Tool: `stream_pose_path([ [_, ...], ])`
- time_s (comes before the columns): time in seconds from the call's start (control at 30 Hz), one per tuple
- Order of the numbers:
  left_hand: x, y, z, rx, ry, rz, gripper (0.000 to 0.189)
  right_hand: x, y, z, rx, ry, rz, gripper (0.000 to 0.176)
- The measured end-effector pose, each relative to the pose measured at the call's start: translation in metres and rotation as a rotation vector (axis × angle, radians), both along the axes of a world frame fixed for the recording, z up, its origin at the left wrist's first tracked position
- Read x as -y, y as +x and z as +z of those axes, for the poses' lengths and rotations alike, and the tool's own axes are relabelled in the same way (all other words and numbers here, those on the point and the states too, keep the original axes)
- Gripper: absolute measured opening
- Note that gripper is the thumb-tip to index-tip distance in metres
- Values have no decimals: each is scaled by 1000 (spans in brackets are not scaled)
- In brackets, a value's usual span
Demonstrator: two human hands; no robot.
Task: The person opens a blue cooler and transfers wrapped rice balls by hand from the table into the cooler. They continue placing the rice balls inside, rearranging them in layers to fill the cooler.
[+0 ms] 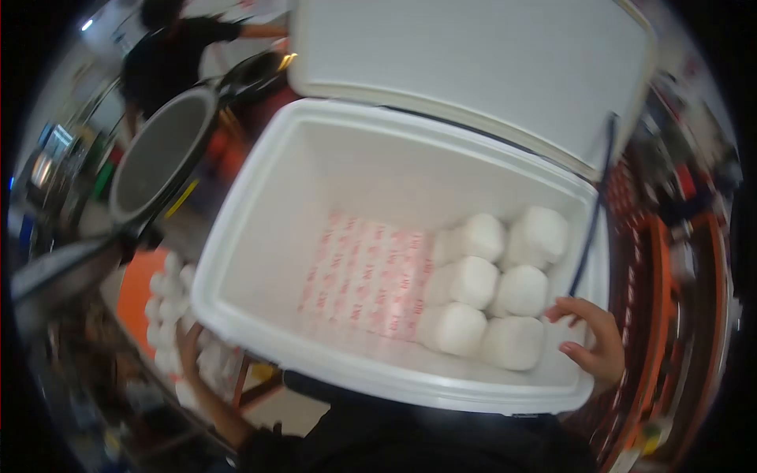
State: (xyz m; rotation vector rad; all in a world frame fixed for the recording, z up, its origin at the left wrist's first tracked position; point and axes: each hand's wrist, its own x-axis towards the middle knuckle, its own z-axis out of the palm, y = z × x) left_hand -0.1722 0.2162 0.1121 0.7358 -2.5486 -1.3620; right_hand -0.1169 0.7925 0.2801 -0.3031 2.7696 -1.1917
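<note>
A large white cooler box (394, 165) stands open in front of me. Several white rounded, cup-like pieces (523, 290) stand in stacks along its right side. Printed paper with red lettering (371, 272) covers the floor of the box. My right hand (593, 340) is at the box's right rim with its fingers apart and nothing in it. Outside the box at the lower left, my left hand (189, 352) reaches to more white pieces (168, 307) on an orange surface (134, 296); its fingers are blurred, and any grip is unclear.
The white lid (473, 63) is raised behind the box, with a dark strap (597, 213) at its right. A grey round container (164, 154) stands at the left. Behind it is a person in dark clothes (169, 63). Orange-edged shelves (658, 315) run along the right.
</note>
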Motion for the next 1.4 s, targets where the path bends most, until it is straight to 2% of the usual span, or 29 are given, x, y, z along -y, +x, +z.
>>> stream_pose_path([
  [0.03, 67, 30, -35, 18, 333, 15, 57, -2, -1, 4, 19, 1, 24, 56],
  [0.07, 8, 38, 33, -221, 394, 3, 50, -3, -4, 7, 36, -7, 64, 55],
  [0.13, -75, 21, 114, -386, 628, -659, 50, -2, -6, 11, 42, 15, 70, 55],
  [0.17, -115, 13, 146, -426, 576, -826, 40, -2, -7, 11, 37, 19, 84, 54],
  [0.2, -148, 3, 166, -470, 515, -985, 30, -1, -8, 10, 29, 20, 107, 53],
  [0.27, -182, -14, 177, 208, -481, -875, 17, -3, -6, 7, -14, 28, 97, 52],
  [0.3, -212, -28, 182, 208, -487, -880, 17, -4, -4, 6, -41, 19, 96, 51],
  [0.37, -297, -61, 184, 259, 605, -1124, 68, -6, -1, 4, -108, -5, 92, 48],
  [0.5, -410, -102, 139, 445, 216, -1017, 87, -15, 4, -3, -230, -119, 90, 44],
  [0.57, -441, -121, 85, 401, 117, -864, 96, -21, 8, -7, -262, -150, 90, 44],
  [0.6, -448, -126, 68, 395, 108, -861, 96, -24, 7, -8, -289, -176, 86, 43],
  [0.67, -457, -125, 50, 297, 164, -879, 82, -29, 3, -14, -344, -208, 113, 42],
  [0.7, -458, -126, 47, 302, 159, -881, 82, -29, 2, -15, -367, -212, 146, 41],
  [0.77, -458, -125, 40, 288, 517, -796, 67, -29, 1, -17, -377, -237, 195, 41],
  [0.87, -469, -114, 35, 151, 451, -664, 57, -27, -2, -15, -354, -223, 215, 41],
  [0.93, -467, -120, 24, 191, 583, -660, 63, -28, -1, -10, -335, -171, 212, 41],
  [1.0, -456, -130, 38, 275, 699, -591, 70, -26, 0, -12, -310, -153, 170, 42],
  [1.03, -444, -151, 12, 303, 732, -674, 74, -22, 0, -8, -261, -144, 113, 42],
  [1.1, -412, -127, 113, 337, 167, -775, 71, -13, -2, -12, -260, -67, 40, 43],
  [1.13, -380, -121, 138, 343, 171, -679, 71, -15, 0, -15, -147, -18, 35, 49],
  [1.17, -343, -106, 160, -10, 91, -765, 57, -6, 9, -12, -142, 42, -25, 50],
  [1.2, -305, -91, 181, -358, -17, -857, 44, -9, 4, -6, -114, 67, 130, 42],
  [1.27, -246, -66, 206, -1058, -279, -1052, 29, -8, 1, -6, -80, 106, 139, 40],
  [1.3, -227, -55, 206, -1048, -303, -1036, 29, -6, 1, -4, -85, 92, 163, 40],
  [1.4, -180, -10, 150, -1622, -490, -216, 20, -3, 6, -4, -44, 152, 142, 40],
])
